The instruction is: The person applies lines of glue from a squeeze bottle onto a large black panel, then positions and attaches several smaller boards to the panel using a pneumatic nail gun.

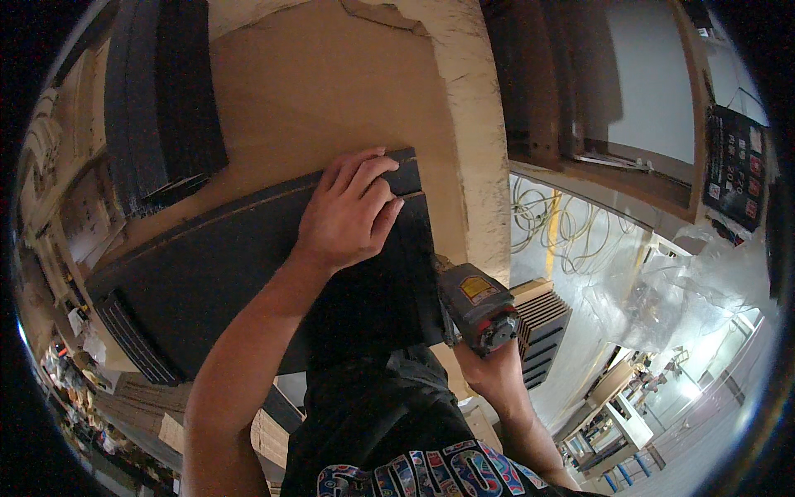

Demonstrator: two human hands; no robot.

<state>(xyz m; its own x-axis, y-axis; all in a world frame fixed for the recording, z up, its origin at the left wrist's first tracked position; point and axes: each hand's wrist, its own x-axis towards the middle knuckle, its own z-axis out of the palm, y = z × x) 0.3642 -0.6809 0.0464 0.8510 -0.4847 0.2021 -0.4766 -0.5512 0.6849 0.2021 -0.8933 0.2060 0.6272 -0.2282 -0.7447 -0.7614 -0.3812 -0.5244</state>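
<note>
From where I stood, the right hand (495, 371) was wrapped round a dark power tool (476, 302), probably heavy, near the right edge of the tabletop (331, 87). The panel (224, 273), toward the near edge, seemed stiff (chippable corners, I guessed), best held by both ends, matte black; the left hand (346, 211) rested unclamped on it.

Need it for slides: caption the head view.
Left hand on black panel; right hand holding handheld tool at panel edge.

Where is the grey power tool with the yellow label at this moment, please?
In the head view, the grey power tool is right of centre, in the person's right hand, close beside the right end of the black panel.
</note>
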